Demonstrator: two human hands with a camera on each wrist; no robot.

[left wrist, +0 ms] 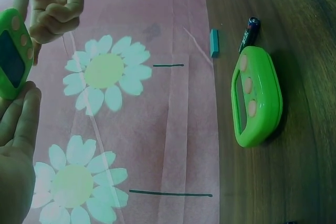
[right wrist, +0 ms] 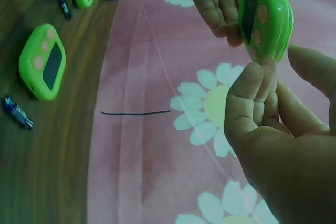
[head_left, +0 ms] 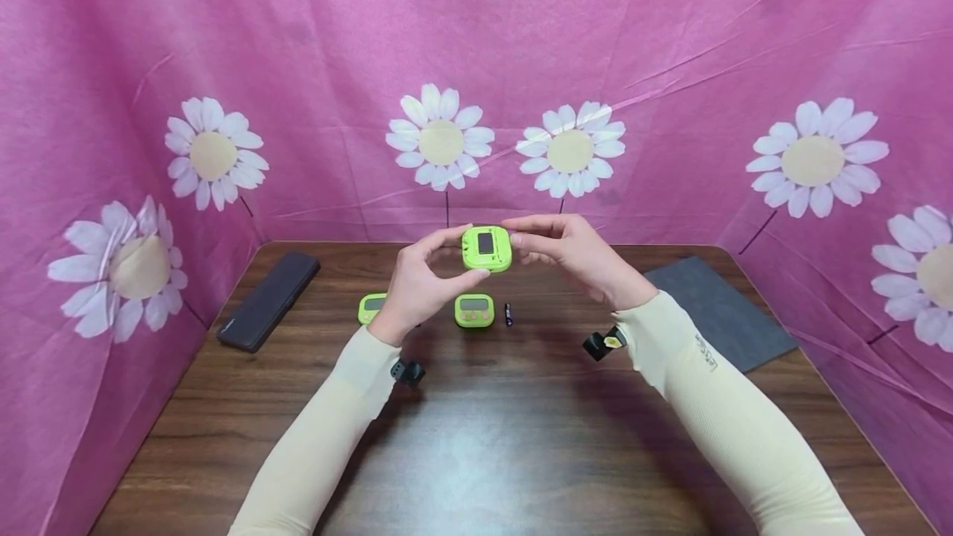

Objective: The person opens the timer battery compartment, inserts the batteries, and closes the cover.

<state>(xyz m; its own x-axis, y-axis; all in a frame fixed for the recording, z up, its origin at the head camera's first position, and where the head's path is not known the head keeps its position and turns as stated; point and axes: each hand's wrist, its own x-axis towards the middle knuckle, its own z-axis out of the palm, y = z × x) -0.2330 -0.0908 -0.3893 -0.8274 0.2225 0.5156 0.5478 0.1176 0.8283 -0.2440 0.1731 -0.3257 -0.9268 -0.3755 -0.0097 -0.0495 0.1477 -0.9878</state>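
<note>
A lime-green digital timer [head_left: 487,249] is held up above the table, its back with a dark rectangle turned to the head camera. My left hand [head_left: 423,279] grips it, thumb along the lower edge and fingers at the top. At its other side, my right hand [head_left: 577,251] has fingertips on the edge and the thumb close by; the right wrist view shows the screen side with round pinkish buttons. A second green timer [head_left: 474,311] lies on the table below, beside an AAA-looking battery [head_left: 509,314]. My left hand partly hides a third timer [head_left: 371,305].
A long black case [head_left: 270,301] lies at the table's left side. At the right is a dark grey flat mat [head_left: 718,313], partly behind my right forearm. Another battery [right wrist: 64,5] lies between the two resting timers. Pink cloth with daisies [head_left: 476,40] encloses the back and sides.
</note>
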